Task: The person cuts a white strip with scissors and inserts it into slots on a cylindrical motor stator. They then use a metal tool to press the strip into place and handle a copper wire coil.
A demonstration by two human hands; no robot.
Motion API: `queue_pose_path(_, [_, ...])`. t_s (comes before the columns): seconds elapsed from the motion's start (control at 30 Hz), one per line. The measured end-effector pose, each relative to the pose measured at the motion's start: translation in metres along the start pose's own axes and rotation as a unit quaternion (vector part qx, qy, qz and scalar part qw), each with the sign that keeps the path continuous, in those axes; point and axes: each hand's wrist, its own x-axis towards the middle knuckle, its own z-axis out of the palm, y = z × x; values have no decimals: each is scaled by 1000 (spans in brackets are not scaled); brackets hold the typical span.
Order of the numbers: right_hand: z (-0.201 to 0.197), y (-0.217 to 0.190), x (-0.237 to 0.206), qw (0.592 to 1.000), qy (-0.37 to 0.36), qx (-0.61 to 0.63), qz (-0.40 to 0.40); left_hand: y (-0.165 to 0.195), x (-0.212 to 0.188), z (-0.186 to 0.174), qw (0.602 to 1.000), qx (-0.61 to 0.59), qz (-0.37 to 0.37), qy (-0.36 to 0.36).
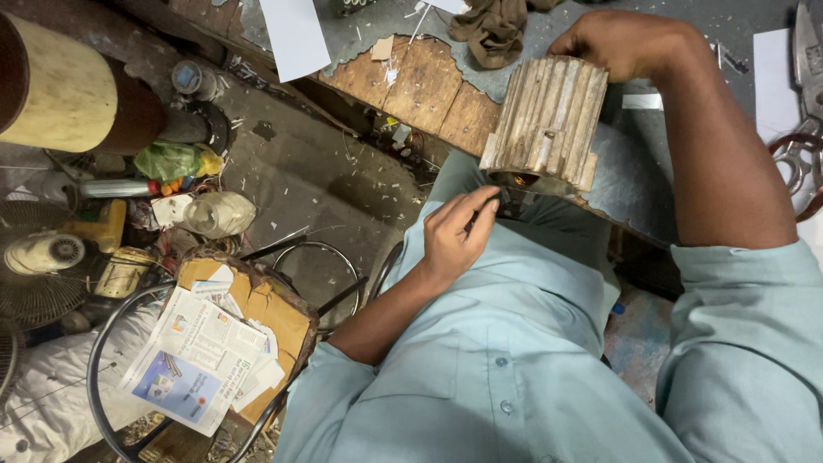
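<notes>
A ribbed cylinder (546, 123) blocks the tabletop (634, 171) edge; bare tabletop lies right of it, up to what look like shears (801, 103). Left, floor clutter and a wire stool (223, 343) crowd passage.

Ribbed metal cylinder (547, 120); tilted at bench edge

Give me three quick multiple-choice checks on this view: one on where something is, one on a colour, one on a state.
1. Where does the ribbed metal cylinder sit?
A. at the bench edge
B. on the floor
C. on the stool

2. What colour is the person's shirt?
A. red
B. pale blue-green
C. black

3. How is the right hand placed?
A. hanging free
B. holding scissors
C. gripping the cylinder's top

Answers:
1 A, it rests on the worn bench edge above the lap.
2 B, sleeves and front are pale blue-green.
3 C, it is closed over the top, while the left hand works at its lower opening.
</notes>
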Motion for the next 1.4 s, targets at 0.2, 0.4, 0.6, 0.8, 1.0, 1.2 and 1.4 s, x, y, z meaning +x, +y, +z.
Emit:
queue_pose_path(0.2, [5,8,1,999,25,-31,-22,-6,9,10,983,102,150,-28])
queue_pose_path(0.4, [15,26,3,997,68,6,-38,-9,16,27,959,223,160,-78])
queue_pose_path(0.6, [9,9,-11,993,94,-13,-67,-20,14,35,950,252,162,-95])
queue_pose_path(0.8, [16,-23,-87,935,329,37,128,-22,17,28,950,214,208,-92])
queue_pose_path(1.0, [131,-72,-176,706,700,99,-49,-23,20,3,949,209,190,-138])
queue_pose_path(1.2, [206,-108,-156,828,561,3,2,-32,27,7,925,257,221,-171])
queue_pose_path(1.4, [185,-101,-143,868,495,-45,3,-38,34,-1,889,307,256,-223])
